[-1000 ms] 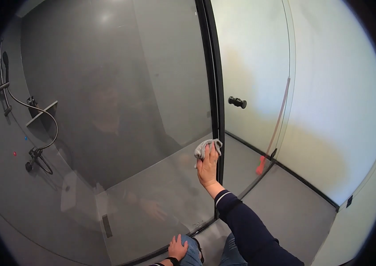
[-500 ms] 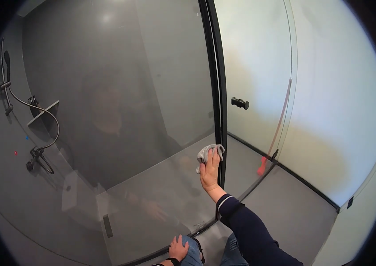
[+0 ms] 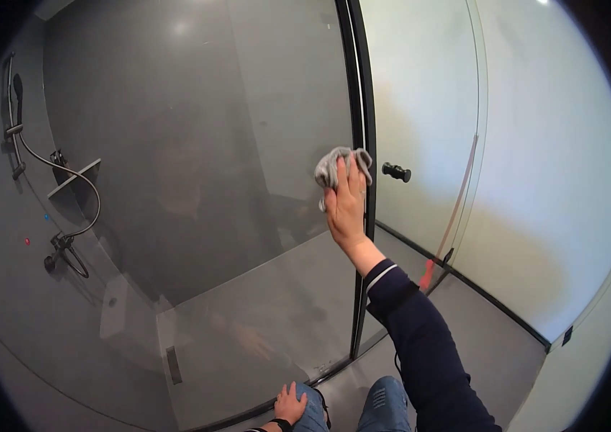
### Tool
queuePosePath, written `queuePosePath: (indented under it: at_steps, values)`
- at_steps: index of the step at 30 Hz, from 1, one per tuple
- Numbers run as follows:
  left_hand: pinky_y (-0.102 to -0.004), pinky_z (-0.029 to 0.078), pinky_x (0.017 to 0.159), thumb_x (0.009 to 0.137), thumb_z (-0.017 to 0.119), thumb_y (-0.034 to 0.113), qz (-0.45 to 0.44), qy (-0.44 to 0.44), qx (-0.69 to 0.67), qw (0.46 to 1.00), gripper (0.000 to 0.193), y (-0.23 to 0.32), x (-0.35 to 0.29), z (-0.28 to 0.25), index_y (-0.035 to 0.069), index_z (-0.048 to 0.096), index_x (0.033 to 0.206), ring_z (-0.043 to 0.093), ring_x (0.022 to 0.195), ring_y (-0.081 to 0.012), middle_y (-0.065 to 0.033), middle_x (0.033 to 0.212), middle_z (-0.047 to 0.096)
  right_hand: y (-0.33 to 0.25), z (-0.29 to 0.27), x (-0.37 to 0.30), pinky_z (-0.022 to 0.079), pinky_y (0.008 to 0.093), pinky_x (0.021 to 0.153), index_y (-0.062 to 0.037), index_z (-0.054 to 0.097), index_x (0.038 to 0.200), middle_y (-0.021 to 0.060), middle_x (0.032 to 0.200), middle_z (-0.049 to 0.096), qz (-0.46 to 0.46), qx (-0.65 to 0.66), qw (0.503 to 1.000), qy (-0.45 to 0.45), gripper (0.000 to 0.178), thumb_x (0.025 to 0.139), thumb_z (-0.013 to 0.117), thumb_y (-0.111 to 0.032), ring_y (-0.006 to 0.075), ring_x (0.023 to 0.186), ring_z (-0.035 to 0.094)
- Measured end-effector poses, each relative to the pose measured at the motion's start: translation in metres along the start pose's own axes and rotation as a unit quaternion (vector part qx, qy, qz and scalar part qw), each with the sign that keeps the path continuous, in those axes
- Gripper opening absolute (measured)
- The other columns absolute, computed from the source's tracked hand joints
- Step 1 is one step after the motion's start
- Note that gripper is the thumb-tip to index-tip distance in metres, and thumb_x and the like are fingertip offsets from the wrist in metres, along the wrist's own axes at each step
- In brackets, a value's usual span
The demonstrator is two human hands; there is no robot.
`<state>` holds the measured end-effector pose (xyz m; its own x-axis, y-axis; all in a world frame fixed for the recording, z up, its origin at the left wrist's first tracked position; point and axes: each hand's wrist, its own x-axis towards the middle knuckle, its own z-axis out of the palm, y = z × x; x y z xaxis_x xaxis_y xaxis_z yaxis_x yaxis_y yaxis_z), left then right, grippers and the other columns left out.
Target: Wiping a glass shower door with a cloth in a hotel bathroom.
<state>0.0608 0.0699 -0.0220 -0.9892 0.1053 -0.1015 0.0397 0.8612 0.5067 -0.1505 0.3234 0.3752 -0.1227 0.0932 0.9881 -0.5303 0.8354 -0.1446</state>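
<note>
My right hand [image 3: 348, 209] presses a bunched grey cloth [image 3: 333, 168] against the clear glass shower panel [image 3: 277, 237], right beside its black vertical frame [image 3: 367, 108]. The fingers point upward over the cloth, and the arm in its dark blue sleeve is stretched out. Low in the view, my left hand [image 3: 290, 404] rests on my left knee in blue jeans, with its fingers apart and nothing in it. A dark band circles that wrist.
A black round knob [image 3: 396, 172] sits on the frosted glass to the right. Behind the panel, a hand shower with hose [image 3: 93, 194] and a corner shelf [image 3: 75, 178] are on the left wall. A red object [image 3: 427, 274] stands near the floor rail.
My right hand has slid the cloth upward along the glass beside the black frame. My left hand stays on the knee.
</note>
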Motion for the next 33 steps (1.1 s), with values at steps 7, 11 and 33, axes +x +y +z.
queuePosePath:
  at_steps: [7, 11, 33]
  values:
    - [-0.0481, 0.037, 0.099, 0.084, 0.050, 0.045, 0.001, 0.003, 0.023, 1.000, 0.064, -0.045, 0.003, 0.037, 0.011, 0.038, 0.137, 0.042, 0.121, -0.0427, -0.0244, 0.138, 0.037, -0.013, -0.011, 0.009, 0.021, 0.0476, 0.108, -0.0001, 0.035, 0.137, 0.0223, 0.144, 0.029, -0.051, -0.001, 0.998, 0.046, 0.054, 0.086, 0.049, -0.008, 0.0442, 0.131, 0.026]
    - [-0.0477, 0.037, 0.100, 0.084, 0.050, 0.045, 0.006, 0.005, 0.029, 1.000, 0.064, -0.059, -0.001, 0.059, 0.011, 0.038, 0.137, 0.041, 0.122, -0.0426, -0.0241, 0.139, 0.036, -0.025, -0.028, 0.009, 0.022, 0.0470, 0.108, -0.0040, 0.037, 0.137, 0.0196, 0.144, 0.030, -0.071, -0.016, 0.995, 0.067, 0.052, 0.087, 0.050, -0.012, 0.0428, 0.131, 0.027]
    - [-0.0479, 0.037, 0.100, 0.085, 0.050, 0.046, -0.032, -0.028, -0.006, 0.999, 0.064, 0.057, -0.022, -0.010, 0.012, 0.037, 0.137, 0.039, 0.124, -0.0417, -0.0233, 0.140, 0.035, -0.009, -0.017, 0.007, 0.017, 0.0497, 0.110, -0.0046, 0.039, 0.137, 0.0173, 0.147, 0.024, -0.045, -0.019, 0.998, -0.045, 0.056, 0.083, 0.052, -0.015, 0.0428, 0.132, 0.022]
